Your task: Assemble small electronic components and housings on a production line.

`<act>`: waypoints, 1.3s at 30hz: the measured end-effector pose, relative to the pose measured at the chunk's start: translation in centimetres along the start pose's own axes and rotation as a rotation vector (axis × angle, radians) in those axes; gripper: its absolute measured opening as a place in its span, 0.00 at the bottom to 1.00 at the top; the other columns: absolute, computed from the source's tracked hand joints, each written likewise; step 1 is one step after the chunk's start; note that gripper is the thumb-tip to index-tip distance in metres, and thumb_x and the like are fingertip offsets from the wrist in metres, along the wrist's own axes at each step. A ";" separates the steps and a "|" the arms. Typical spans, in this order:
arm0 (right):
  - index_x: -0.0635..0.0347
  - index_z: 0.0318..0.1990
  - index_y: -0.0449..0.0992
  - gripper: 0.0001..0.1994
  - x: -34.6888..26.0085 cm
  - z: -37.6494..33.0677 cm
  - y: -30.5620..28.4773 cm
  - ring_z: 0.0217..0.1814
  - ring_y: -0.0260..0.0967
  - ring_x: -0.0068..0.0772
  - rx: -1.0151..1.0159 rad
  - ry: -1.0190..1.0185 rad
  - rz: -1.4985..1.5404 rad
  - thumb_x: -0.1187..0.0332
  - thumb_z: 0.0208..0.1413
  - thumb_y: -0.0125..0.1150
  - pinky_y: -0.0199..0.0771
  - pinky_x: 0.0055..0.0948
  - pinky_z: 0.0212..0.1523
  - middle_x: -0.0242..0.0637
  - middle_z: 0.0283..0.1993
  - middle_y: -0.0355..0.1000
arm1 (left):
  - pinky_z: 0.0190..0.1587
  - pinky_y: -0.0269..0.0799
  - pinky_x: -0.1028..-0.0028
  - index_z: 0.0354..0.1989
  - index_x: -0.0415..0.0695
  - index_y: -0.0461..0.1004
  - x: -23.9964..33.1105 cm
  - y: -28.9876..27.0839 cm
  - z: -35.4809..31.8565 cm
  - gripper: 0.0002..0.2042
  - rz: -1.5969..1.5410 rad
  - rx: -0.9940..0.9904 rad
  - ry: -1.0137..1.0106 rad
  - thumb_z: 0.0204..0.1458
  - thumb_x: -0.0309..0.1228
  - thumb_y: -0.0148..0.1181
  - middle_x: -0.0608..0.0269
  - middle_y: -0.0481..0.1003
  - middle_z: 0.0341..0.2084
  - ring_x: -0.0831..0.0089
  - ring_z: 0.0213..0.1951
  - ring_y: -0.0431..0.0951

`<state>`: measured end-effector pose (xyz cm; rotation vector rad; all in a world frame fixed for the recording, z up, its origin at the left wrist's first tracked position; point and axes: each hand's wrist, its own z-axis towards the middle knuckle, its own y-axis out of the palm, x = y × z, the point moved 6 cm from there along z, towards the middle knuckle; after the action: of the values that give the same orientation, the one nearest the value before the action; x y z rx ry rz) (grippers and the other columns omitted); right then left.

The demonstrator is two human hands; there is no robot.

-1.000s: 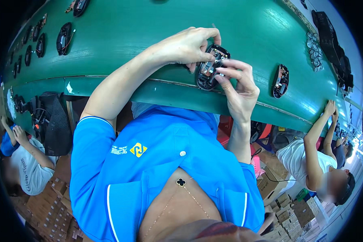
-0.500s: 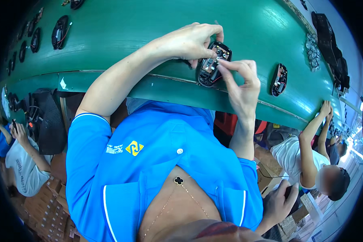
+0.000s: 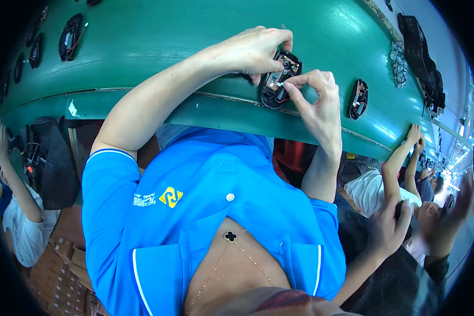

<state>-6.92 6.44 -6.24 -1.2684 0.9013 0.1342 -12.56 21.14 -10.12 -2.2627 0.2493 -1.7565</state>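
At the near edge of the green table, a black oval housing (image 3: 271,99) lies open-side up and tilted, with circuit parts, copper-coloured pieces and a dark cylinder inside. My left hand (image 3: 262,50) is closed round its upper left side, thumb over the inner parts and index finger curled at the far end. My right hand (image 3: 317,100) comes from the right, thumb and index finger pinched at a small white connector (image 3: 280,84) over the middle of the housing. The fingertips partly hide the connector; a thin red wire shows just below it.
Another open housing (image 3: 358,100) lies to the right. Several more, including a black housing with a wire (image 3: 70,38), lie far left. A pile of clear rings (image 3: 398,64) and black bags (image 3: 425,63) line the far right edge. Co-workers' hands (image 3: 389,231) are at the lower right.
My right fingers have shifted slightly down and left over the housing, and the white connector shows more plainly. The view has moved a little. At the lower right, a co-worker's arms have moved.
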 end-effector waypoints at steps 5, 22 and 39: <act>0.57 0.31 0.81 0.04 -1.5 0.7 0.0 0.41 0.61 0.33 -0.085 -0.084 -0.199 0.68 0.51 0.69 0.58 0.36 0.48 0.31 0.32 0.71 | 0.11 0.71 0.76 0.47 0.33 0.70 -0.3 0.2 0.1 0.14 0.023 0.010 0.017 0.52 0.19 0.62 0.59 0.75 0.17 0.71 0.12 0.76; 0.46 0.28 0.81 0.06 -1.3 5.0 1.5 0.42 0.67 0.31 -0.551 -0.101 -0.533 0.61 0.50 0.73 0.60 0.37 0.48 0.23 0.28 0.74 | 0.12 0.66 0.73 0.42 0.37 0.68 -1.1 0.2 0.2 0.11 -0.188 -0.040 -0.007 0.49 0.19 0.57 0.59 0.75 0.17 0.69 0.12 0.75; 0.44 0.29 0.83 0.07 -0.2 5.5 2.0 0.44 0.68 0.32 -0.583 -0.017 -0.571 0.56 0.50 0.72 0.57 0.40 0.51 0.26 0.30 0.75 | 0.11 0.68 0.73 0.44 0.37 0.66 -2.1 0.7 2.1 0.13 -0.160 -0.099 -0.045 0.50 0.16 0.55 0.58 0.76 0.18 0.70 0.11 0.75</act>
<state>-5.33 11.94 -7.58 -2.0185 0.4598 -0.0527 -11.05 21.35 -12.78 -2.4510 0.1538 -1.8041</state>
